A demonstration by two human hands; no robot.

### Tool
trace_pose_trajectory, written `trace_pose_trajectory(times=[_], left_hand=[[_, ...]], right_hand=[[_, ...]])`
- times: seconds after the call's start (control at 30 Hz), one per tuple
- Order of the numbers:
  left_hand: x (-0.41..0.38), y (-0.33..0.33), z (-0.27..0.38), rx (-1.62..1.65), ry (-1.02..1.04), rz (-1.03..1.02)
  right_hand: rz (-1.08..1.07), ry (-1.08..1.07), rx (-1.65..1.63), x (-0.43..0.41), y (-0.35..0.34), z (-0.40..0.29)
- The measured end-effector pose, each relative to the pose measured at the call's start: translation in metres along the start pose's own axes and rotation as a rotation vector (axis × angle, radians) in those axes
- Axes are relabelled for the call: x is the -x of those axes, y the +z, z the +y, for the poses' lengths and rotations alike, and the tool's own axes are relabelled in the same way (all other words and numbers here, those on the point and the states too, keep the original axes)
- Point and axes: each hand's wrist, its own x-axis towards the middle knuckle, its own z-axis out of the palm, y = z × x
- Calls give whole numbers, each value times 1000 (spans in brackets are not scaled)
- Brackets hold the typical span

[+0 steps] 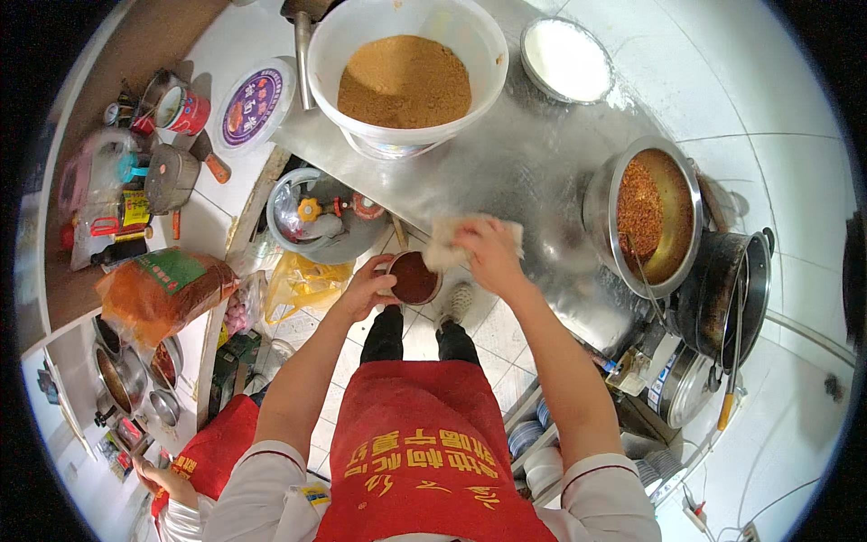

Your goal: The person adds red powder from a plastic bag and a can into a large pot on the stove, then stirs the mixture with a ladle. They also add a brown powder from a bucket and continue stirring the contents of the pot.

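Note:
My left hand (369, 288) grips the rim of a small round container of dark reddish-brown powder or sauce (414, 279), held beyond the edge of the stainless steel table (501, 169). In my right hand (489, 252) is a pale cloth (443, 242), over the table's near edge just right of the container. Beyond both hands, a large white plastic bucket (325, 101) holds brown powder (406, 81). A metal bowl of chili flakes (640, 203) stands to the right on the table, and a round pan with white contents (567, 59) is at the back.
A black pot (691, 311) and a lidded steel pot (684, 400) are at the right. A gas cylinder's valve (309, 209) shows below the left counter, beside a yellow plastic bag (298, 281). A bag of orange-red powder (159, 298) lies left. A co-worker's hand (162, 477) shows lower left.

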Motion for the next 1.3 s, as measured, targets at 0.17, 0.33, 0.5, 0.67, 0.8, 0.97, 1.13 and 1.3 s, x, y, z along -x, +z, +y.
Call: trace_pose_trajectory(times=[0.17, 0.33, 0.5, 0.67, 0.8, 0.97, 1.13, 1.3], left_hand=[[60, -15, -15, 150, 153, 65], [138, 4, -17, 290, 403, 145], [200, 44, 9, 384, 607, 141], [271, 18, -53, 777, 711, 307], [308, -23, -90, 945, 770, 494], [344, -90, -80, 982, 887, 523], [383, -161, -53, 1003, 1007, 569], [410, -230, -15, 949, 1068, 618]], right_hand=[[-436, -53, 281, 104, -50, 9], [-17, 362, -280, 117, -78, 56], [283, 291, 127, 84, -36, 63], [124, 43, -444, 50, 11, -13], [-346, 111, -286, 38, -17, -75], [-355, 195, -111, 28, 27, -14], [-298, 319, 81, 11, 68, -36], [-479, 150, 160, -22, 45, -228]])
